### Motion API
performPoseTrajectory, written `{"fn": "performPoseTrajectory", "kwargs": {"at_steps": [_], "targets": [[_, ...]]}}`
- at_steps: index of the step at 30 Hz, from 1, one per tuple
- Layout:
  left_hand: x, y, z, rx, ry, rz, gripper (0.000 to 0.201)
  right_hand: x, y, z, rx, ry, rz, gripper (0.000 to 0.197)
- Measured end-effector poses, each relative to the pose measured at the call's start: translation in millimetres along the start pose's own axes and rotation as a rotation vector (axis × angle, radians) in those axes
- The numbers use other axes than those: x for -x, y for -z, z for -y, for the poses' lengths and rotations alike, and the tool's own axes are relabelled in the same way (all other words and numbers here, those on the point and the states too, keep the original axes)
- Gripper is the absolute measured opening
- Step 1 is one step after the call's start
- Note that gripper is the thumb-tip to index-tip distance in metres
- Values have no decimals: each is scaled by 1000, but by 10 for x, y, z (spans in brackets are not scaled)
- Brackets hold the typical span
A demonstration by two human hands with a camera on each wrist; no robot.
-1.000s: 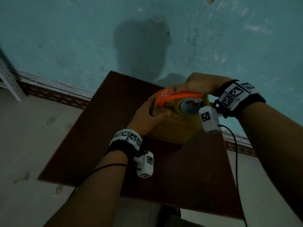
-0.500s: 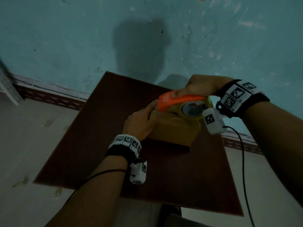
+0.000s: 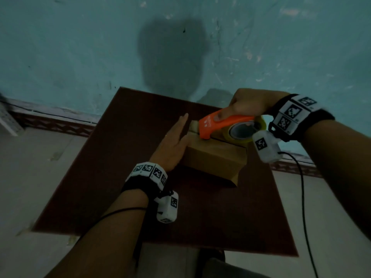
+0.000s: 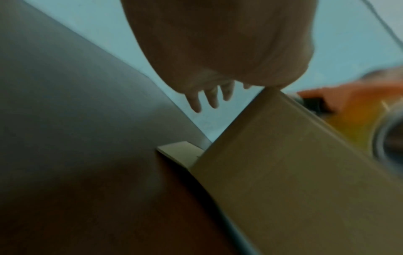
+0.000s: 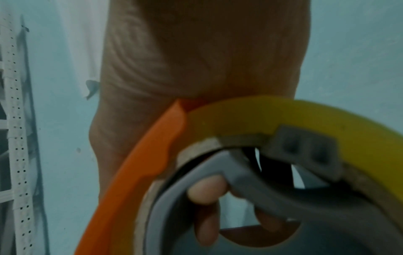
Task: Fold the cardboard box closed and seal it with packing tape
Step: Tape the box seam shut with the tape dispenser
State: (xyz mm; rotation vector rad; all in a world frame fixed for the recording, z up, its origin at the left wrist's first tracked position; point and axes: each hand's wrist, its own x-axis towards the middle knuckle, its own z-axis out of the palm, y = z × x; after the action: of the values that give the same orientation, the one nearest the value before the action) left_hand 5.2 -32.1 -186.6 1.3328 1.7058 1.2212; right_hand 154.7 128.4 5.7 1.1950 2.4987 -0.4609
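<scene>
A small brown cardboard box [image 3: 214, 157] [image 4: 305, 172] sits on the dark brown table [image 3: 124, 167], top flaps folded down. My right hand [image 3: 249, 104] grips the orange tape dispenser [image 3: 222, 124] [image 5: 139, 163] with its yellowish tape roll [image 3: 244, 130] [image 5: 305, 117]; the nose rests on the box's far top edge. Fingers [image 5: 207, 195] curl inside the grey handle. My left hand [image 3: 173, 145] lies flat with straight fingers [image 4: 205, 96] against the box's left side. A pale flap end [image 4: 181, 151] sticks out at the box's lower left corner.
A teal wall [image 3: 100, 47] stands right behind the table, with a patterned skirting strip [image 3: 54, 123] along the pale floor [image 3: 30, 177]. A white perforated metal rack [image 5: 17, 138] stands at the far left. A black cable [image 3: 303, 197] hangs from my right wrist.
My left hand has left the box's top corner, straightened out and now lies flat along the box's left side. The dispenser has shifted slightly right and back along the top.
</scene>
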Motion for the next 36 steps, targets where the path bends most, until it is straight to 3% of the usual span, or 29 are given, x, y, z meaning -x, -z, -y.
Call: {"fn": "performPoseTrajectory", "kwargs": {"at_steps": [5,7,12,21,29,32,36], "targets": [[-24,-125,9,45,22,143,127,23,-78,-81,-28,3,-1,50],[-60,-162,33,29,0,125,136,36,-88,-89,-40,-5,-1,48],[-94,-125,34,-40,-49,61,133,130,-41,-109,-113,40,-14,42],[3,40,68,-172,-48,-41,108,124,75,56,-112,102,-74,69],[60,113,196,-268,-16,24,116,59,-7,199,38,86,13,65],[72,108,239,-270,-39,13,116,22,-81,124,21,69,39,54],[88,83,243,-272,-78,-10,114,-13,-174,-40,-46,46,26,58]]}}
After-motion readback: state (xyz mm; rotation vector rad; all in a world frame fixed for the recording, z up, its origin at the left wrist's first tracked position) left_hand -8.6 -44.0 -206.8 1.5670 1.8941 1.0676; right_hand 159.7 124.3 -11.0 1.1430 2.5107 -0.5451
